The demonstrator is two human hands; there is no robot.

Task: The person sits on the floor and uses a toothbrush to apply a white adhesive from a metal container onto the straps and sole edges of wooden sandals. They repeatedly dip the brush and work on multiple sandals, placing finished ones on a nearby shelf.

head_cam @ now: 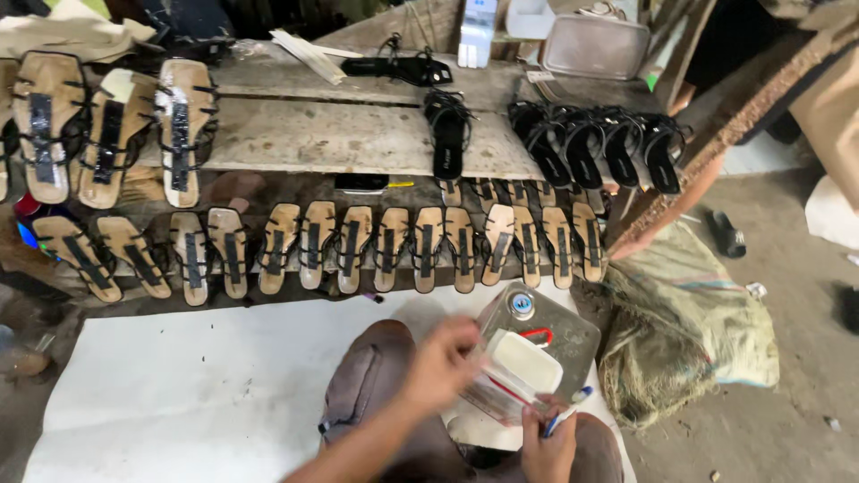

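Head view: right hand [548, 447] grips slim pen [567, 407] beside boxy white container [523, 362].

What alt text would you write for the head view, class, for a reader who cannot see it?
A seated person's left hand grips a white container over a metal can, while the right hand holds a blue pen. Ahead, rows of unfinished tan sandals line a wooden bench, with black sandals on top.

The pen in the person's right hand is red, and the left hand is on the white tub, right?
Not quite: the head view shows the pen in the right hand is blue. The left hand is indeed on the white tub.
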